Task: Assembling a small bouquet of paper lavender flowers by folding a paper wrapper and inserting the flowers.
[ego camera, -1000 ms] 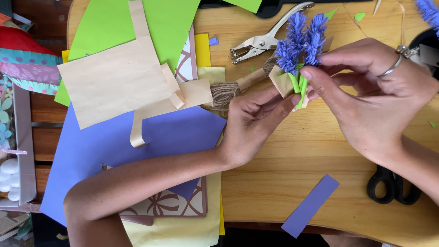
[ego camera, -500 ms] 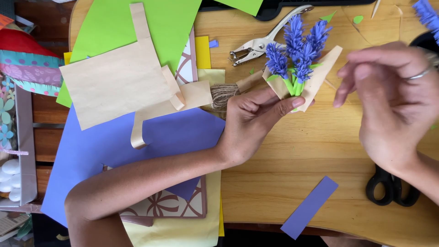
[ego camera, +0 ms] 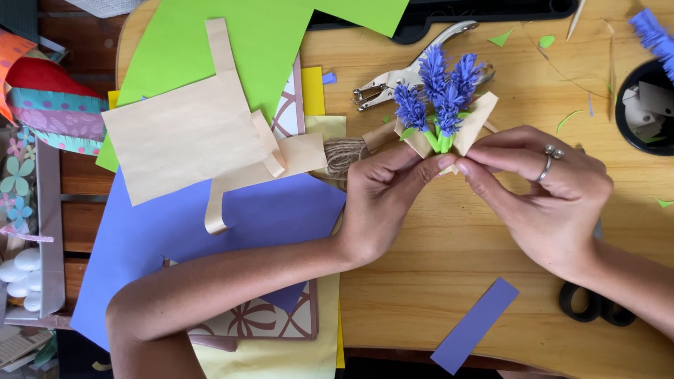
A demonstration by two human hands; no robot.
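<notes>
The left hand [ego camera: 382, 203] is pinching the bottom of a small paper bouquet [ego camera: 442, 116] above the wooden bench [ego camera: 449, 281], with its fingers closed on the tan wrapper at the lower left. The right hand [ego camera: 544, 196] is meeting it from the other side, thumb and forefinger pressing narrow on the wrapper's lower right edge, so both hands are gripping the same piece. The very base of the wrapper is hiding behind the fingertips, and how its folds are lying there cannot be made out. Three purple fringed flowers with green stems are sticking up out of the wrapper.

Behind the flowers a metal hole punch [ego camera: 393, 77] is lying on the bench, its far handle partly covered by the blooms. A spool of twine [ego camera: 344, 154] is sitting just beside the left hand, half tucked under tan paper [ego camera: 182, 140] (a sheet with strips hanging off it). That paper is resting over a green sheet [ego camera: 232, 42] and a large blue sheet [ego camera: 210, 231]. A purple strip [ego camera: 474, 326] is lying near the bench's front edge. Black scissors [ego camera: 593, 309] are showing only their handle loops, the rest being covered by the right wrist. A black cup [ego camera: 646, 105] is being cut off at the right edge.
</notes>
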